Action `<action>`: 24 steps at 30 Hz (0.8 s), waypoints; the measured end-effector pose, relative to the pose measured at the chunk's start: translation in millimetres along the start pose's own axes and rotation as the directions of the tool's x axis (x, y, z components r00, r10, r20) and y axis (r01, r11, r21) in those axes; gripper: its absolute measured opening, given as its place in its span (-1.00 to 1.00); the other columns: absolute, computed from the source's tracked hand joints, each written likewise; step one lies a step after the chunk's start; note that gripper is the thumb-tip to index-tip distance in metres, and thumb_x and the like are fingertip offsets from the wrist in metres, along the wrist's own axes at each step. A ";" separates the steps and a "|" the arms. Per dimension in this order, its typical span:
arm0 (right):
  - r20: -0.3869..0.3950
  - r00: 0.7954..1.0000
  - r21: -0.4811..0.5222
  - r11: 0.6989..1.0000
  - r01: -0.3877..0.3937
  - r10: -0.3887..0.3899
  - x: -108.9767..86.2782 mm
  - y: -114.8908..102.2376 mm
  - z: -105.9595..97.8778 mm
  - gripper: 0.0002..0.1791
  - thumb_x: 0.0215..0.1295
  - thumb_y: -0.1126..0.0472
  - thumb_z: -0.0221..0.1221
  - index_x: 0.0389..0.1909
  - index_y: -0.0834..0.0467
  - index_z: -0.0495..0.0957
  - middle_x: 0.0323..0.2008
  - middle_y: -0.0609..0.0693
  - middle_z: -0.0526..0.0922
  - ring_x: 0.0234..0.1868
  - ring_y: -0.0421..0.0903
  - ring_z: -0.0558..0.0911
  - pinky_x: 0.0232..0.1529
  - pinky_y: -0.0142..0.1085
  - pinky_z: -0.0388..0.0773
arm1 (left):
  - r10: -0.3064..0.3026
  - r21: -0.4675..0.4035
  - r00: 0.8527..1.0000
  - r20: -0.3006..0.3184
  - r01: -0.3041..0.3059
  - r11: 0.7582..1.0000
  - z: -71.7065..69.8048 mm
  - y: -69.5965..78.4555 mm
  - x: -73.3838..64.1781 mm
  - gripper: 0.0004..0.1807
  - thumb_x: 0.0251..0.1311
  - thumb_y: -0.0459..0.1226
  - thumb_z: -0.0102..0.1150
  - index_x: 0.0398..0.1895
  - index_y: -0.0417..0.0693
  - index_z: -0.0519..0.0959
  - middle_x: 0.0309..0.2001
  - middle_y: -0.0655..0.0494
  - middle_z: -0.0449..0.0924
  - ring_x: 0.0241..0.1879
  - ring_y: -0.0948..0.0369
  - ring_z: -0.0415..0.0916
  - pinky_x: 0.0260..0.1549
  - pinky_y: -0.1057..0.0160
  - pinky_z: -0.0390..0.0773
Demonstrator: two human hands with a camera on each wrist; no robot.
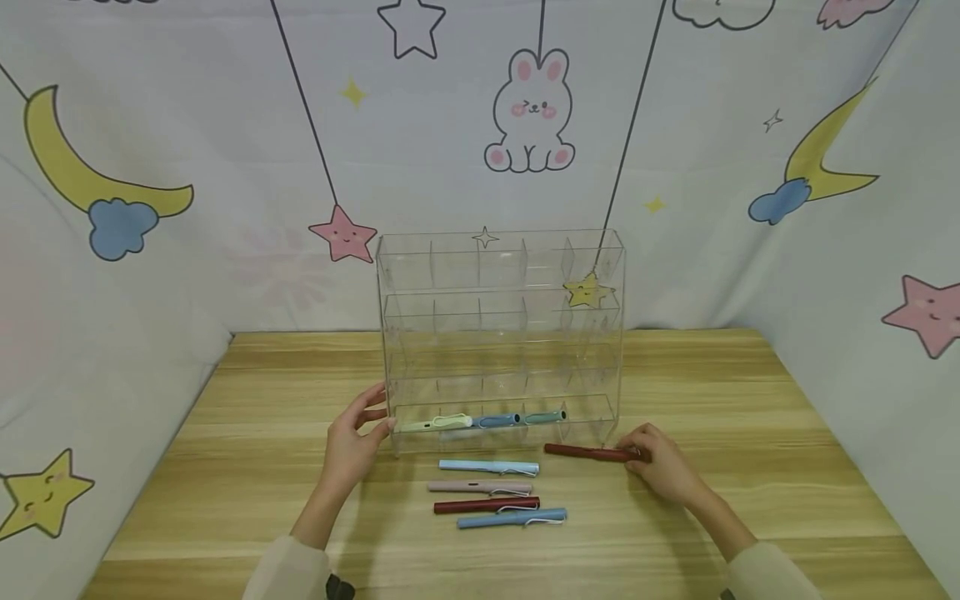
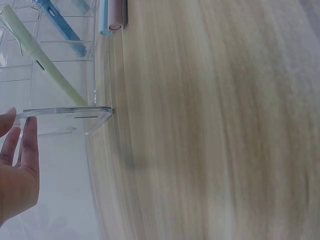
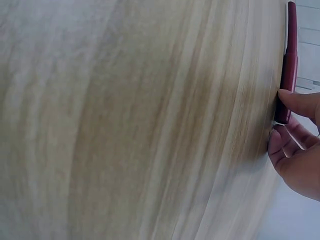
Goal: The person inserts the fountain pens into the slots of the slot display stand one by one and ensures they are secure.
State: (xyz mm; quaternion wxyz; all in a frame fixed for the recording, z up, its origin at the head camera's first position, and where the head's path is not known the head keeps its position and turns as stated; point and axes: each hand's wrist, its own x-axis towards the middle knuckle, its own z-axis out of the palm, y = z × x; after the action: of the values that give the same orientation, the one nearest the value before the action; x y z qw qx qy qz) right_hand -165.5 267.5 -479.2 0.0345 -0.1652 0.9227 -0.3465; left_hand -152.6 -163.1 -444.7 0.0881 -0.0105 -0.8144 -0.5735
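A clear acrylic rack (image 1: 502,315) with several divided tiers stands upright on the table. My left hand (image 1: 355,442) holds its left side panel near the bottom; in the left wrist view the panel edge (image 2: 65,111) passes between thumb and fingers. At the rack's lower right, my right hand (image 1: 663,468) pinches one end of a dark red pen (image 1: 585,452), which points leftward in front of the bottom tier. The right wrist view shows the thumb on that pen (image 3: 290,70). In the bottom tier lie a pale green pen (image 1: 450,422), a blue pen (image 1: 495,420) and a green pen (image 1: 543,417), end to end.
In front of the rack, pens lie roughly parallel on the wooden table (image 1: 247,467): light blue (image 1: 487,467), pale pink (image 1: 468,487), dark red (image 1: 480,506) and blue (image 1: 502,519). A printed cloth (image 1: 450,125) hangs behind and along both sides.
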 end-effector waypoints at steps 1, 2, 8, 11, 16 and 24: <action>0.001 1.000 0.000 1.000 0.001 -0.001 0.0 0.3 0.2 -0.77 -0.01 0.52 0.22 -0.29 0.25 0.58 -0.27 0.04 0.48 -0.29 -0.06 0.44 -0.34 -0.32 0.40 | 0.000 0.003 1.000 0.001 0.000 1.000 0.0 0.0 0.0 -0.41 0.06 -0.57 0.15 0.21 -0.19 0.33 0.08 -0.21 0.41 -0.07 -0.08 0.46 -0.27 0.34 0.55; 0.003 1.000 0.003 1.000 0.000 0.000 0.0 0.4 0.1 -0.77 -0.01 0.52 0.22 -0.29 0.26 0.58 -0.28 0.03 0.49 -0.29 -0.06 0.45 -0.34 -0.33 0.40 | 0.000 0.006 1.000 0.002 0.000 1.000 0.0 0.2 0.0 -0.41 0.06 -0.57 0.15 0.22 -0.19 0.33 0.08 -0.21 0.41 -0.07 -0.08 0.46 -0.27 0.34 0.55; 0.015 1.000 0.016 1.000 -0.002 0.001 -0.4 2.4 0.0 -0.77 -0.03 0.52 0.23 -0.32 0.22 0.60 -0.31 -0.02 0.52 -0.27 -0.07 0.48 -0.29 -0.27 0.44 | 0.000 0.007 1.000 0.000 0.000 1.000 0.4 0.7 -0.1 -0.41 0.05 -0.57 0.15 0.21 -0.19 0.33 0.08 -0.21 0.42 -0.07 -0.08 0.46 -0.27 0.35 0.54; 0.015 1.000 0.013 1.000 0.012 -0.012 -0.8 4.6 0.3 -0.76 -0.04 0.52 0.24 -0.33 0.21 0.60 -0.32 -0.04 0.53 -0.28 -0.07 0.49 -0.28 -0.25 0.44 | -0.002 0.011 1.000 0.001 0.002 1.000 0.8 0.2 0.1 -0.41 0.06 -0.57 0.15 0.21 -0.18 0.33 0.08 -0.21 0.42 -0.07 -0.08 0.46 -0.26 0.34 0.55; 0.015 0.999 -0.007 0.999 0.045 -0.045 -3.0 5.7 -0.2 -0.75 -0.07 0.51 0.25 -0.34 0.19 0.61 -0.33 -0.07 0.54 -0.27 -0.06 0.50 -0.23 -0.23 0.47 | 0.000 0.011 1.000 0.003 0.000 1.000 1.2 -0.2 0.6 -0.41 0.06 -0.56 0.15 0.22 -0.18 0.33 0.07 -0.20 0.42 -0.06 -0.08 0.46 -0.26 0.33 0.55; 0.026 0.992 0.006 0.992 0.122 -0.122 -7.1 4.6 -5.7 -0.76 -0.07 0.47 0.27 -0.32 0.20 0.61 -0.33 -0.08 0.55 -0.28 -0.12 0.50 -0.27 -0.33 0.48 | -0.014 0.008 1.000 -0.001 0.014 1.000 0.6 0.1 0.2 -0.41 0.06 -0.56 0.15 0.22 -0.17 0.33 0.08 -0.19 0.42 -0.05 -0.07 0.45 -0.26 0.35 0.54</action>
State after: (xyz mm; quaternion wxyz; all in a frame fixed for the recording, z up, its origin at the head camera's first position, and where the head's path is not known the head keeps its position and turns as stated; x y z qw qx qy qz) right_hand -161.1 276.7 -478.2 0.0259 -0.2260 0.9095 -0.3480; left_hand -152.9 -162.5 -444.8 0.0843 -0.0042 -0.8166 -0.5711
